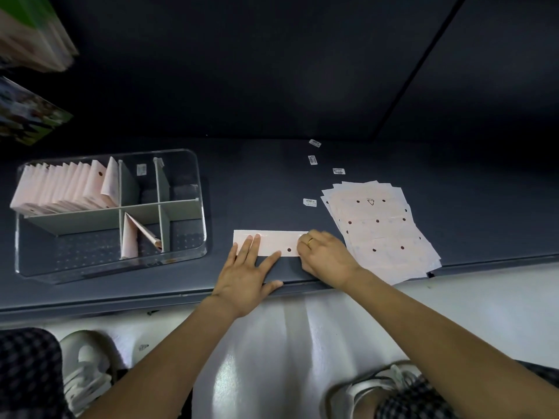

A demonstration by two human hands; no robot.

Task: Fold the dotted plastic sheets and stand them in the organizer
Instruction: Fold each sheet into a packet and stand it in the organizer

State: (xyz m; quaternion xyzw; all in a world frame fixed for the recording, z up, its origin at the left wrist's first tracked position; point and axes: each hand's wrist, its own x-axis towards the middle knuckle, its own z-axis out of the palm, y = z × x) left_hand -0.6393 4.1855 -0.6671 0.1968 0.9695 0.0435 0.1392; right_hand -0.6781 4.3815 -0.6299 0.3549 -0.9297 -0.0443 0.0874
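- Currently mid-fold: the folded strip (273,244) lies flat on the desk (257,192), between the organizer (201,189) and the sheet stack (382,228).
- Left hand (246,273) has its grip apart, flat fingers pinning the strip's left end.
- Right hand (325,255) is curled at the right end; pinching or pressing, can't tell.
- Advice: keep the left end pinned, align edges, crease outward.
- Next slot looks to be the organizer's front middle compartment.

Single head view, steep downward look, close over dark table (272,182) edge; floor below.
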